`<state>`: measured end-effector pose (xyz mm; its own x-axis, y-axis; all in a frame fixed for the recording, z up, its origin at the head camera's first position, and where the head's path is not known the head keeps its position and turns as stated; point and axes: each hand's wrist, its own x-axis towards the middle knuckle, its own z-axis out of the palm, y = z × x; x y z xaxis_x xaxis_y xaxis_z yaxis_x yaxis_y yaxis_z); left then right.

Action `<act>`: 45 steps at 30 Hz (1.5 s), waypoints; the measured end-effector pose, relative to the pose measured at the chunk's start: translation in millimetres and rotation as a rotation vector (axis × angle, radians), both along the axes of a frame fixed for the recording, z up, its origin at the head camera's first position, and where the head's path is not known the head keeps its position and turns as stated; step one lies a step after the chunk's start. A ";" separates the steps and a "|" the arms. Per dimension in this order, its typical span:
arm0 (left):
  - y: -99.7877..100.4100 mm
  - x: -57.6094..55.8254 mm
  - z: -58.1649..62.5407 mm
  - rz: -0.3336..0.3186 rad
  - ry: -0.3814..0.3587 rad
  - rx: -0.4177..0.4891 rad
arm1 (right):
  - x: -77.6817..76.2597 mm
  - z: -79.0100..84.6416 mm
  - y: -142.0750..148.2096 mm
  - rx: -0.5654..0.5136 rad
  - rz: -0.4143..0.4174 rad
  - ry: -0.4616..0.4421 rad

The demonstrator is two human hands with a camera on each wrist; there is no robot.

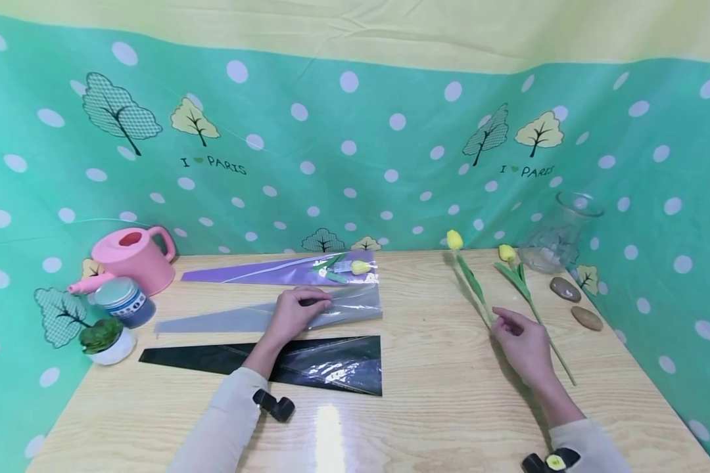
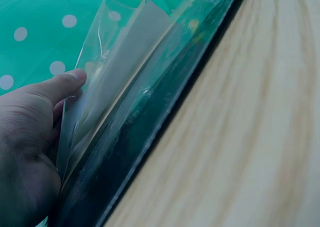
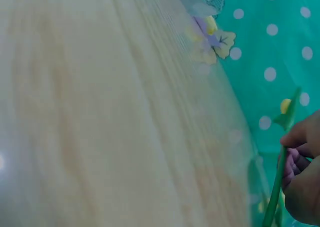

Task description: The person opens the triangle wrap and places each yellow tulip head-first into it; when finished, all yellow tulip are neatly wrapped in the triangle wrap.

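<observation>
My left hand (image 1: 294,314) pinches the clear plastic of a grey tapered flower sleeve (image 1: 355,303) near its wide end. In the left wrist view, the thumb lies on the film and the sleeve (image 2: 117,62) stands partly raised; the other fingers are mostly hidden. My right hand (image 1: 523,347) holds a yellow artificial tulip (image 1: 473,279) by its green stem, between thumb and fingers, with the bloom pointing away. The right wrist view shows the stem (image 3: 275,194) running down past the fingers. A second yellow tulip (image 1: 517,281) lies on the table just right of that hand.
A purple sleeve (image 1: 248,272) with a yellow tulip in it lies behind the grey one, a black sleeve (image 1: 337,368) in front. At left stand a pink watering can (image 1: 136,263), blue jar (image 1: 127,303) and potted succulent (image 1: 109,345); at right, a glass vase (image 1: 553,240) and two stones (image 1: 586,318).
</observation>
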<state>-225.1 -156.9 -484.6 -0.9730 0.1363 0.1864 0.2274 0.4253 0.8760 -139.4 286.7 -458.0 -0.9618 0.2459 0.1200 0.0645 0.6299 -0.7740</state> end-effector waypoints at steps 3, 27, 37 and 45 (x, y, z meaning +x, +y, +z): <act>-0.2 -0.2 -0.5 -0.003 0.004 0.005 | 2.9 6.2 -4.5 -0.059 0.018 -0.014; 0.1 -0.5 1.0 0.001 -0.004 -0.003 | -25.6 43.9 -56.1 -1.187 -0.204 0.205; -1.0 -1.2 1.1 -0.001 0.002 -0.012 | -55.4 29.4 -99.1 -1.253 -0.315 0.222; 0.3 -0.4 2.9 -0.005 0.006 -0.009 | -70.2 10.8 -136.7 -1.251 -0.345 0.211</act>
<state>-225.5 -156.7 -481.7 -0.9711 0.1429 0.1910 0.2348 0.4317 0.8709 -209.6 150.0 -447.2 -0.8183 0.5279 -0.2274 -0.1169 -0.5402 -0.8334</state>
